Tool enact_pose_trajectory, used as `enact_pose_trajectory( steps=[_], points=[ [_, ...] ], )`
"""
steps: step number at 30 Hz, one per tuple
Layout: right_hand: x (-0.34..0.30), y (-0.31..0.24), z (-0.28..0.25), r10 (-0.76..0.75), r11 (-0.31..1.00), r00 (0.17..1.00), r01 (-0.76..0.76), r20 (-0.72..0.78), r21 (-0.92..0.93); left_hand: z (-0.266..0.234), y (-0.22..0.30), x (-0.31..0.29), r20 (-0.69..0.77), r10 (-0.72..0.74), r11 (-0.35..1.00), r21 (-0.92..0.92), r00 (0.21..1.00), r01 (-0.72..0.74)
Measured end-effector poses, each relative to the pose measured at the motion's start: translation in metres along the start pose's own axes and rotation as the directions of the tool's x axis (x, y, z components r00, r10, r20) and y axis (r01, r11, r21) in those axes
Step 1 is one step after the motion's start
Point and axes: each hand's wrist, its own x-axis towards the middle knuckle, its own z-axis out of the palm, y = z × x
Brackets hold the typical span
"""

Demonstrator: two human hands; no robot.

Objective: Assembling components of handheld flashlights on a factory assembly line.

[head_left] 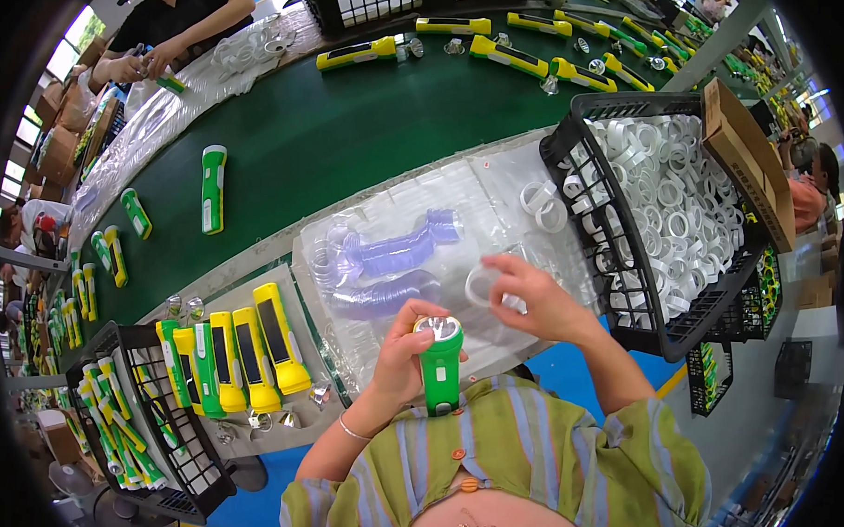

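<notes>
My left hand (400, 357) is wrapped round a green flashlight (441, 378), which stands upright close to my body with its shiny reflector facing up. The thumb lies at the rim of the head. Over the plastic-covered bench my right hand (540, 300) pinches a white ring (481, 287) between thumb and fingers, just above and right of the flashlight. Beyond my hands, rows of clear, violet-tinted discs (399, 253) lie overlapping on the plastic sheet (480, 196). Loose white rings (545, 209) rest near the crate on the right.
A black crate (619, 224) full of white rings stands at right, a cardboard box (743, 163) against it. Yellow and green flashlights (251, 355) line the bench at left, beside another crate (193, 441). The green conveyor (352, 131) carries flashlights; a co-worker (184, 23) works across it.
</notes>
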Motion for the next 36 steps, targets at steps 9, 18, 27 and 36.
enact_pose_trajectory(
  steps=[9,18,27,36],
  points=[
    [0.015,-0.036,0.023,-0.162,0.879,0.928,-0.019,0.336,0.476,0.015,-0.001,-0.005,0.000,-0.027,0.999,-0.020,1.000,0.027],
    [-0.012,-0.032,0.051,-0.258,0.931,0.962,0.222,0.090,0.290,-0.009,-0.021,0.000,-0.082,0.022,0.998,0.052,0.996,-0.018],
    [0.031,-0.028,0.022,-0.047,0.995,0.933,0.077,-0.356,0.071,0.007,-0.001,-0.006,0.436,0.503,-0.258,0.900,0.746,-0.353],
    [0.033,-0.050,0.007,-0.370,0.838,0.834,0.490,-0.409,0.241,0.009,-0.011,-0.021,0.526,-0.280,0.826,-0.295,0.803,0.481]
  ],
)
